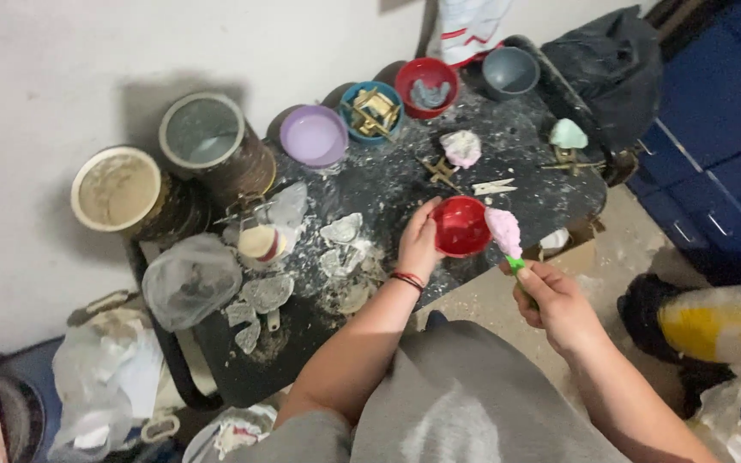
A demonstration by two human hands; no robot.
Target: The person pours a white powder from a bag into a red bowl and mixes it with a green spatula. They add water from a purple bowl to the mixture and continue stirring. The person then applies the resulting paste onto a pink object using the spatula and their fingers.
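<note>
Left hand [419, 246] grips the small red flexible mixing bowl [461, 226] by its near-left rim, fingers wrapped on the outside, thumb side up. The bowl sits at the front edge of the black, plaster-spattered work table [388, 184], over or just past the lip. I can't tell whether its base is fully on the table.

Right hand [555, 302] is closed around the green handle of a spatula [516, 264]. Its blade carries a lump of pale pink paste [503, 229], held just off the bowl's right rim.

Risks as I read them:
- The lump looks big for the blade and hangs beside the bowl, not over it. If it sags or slides, it drops on the table edge or the dusty concrete floor [482, 300].
- The bowl is held from one side only, at the edge. A hard scrape against the rim could tip it toward the lap, onto the grey apron [465, 394].
- The bowl's wall is soft, so a squeeze deforms it and can push the contents out.
- The table is cluttered: dried white plaster casts [342, 229] lie just left of the wrist, and small brass-coloured metal frames [441, 171] lie behind the bowl. A swing of the elbow could knock them.
- Dried crumbs lie all over the surface and could contaminate the paste if the blade touches down.
</note>
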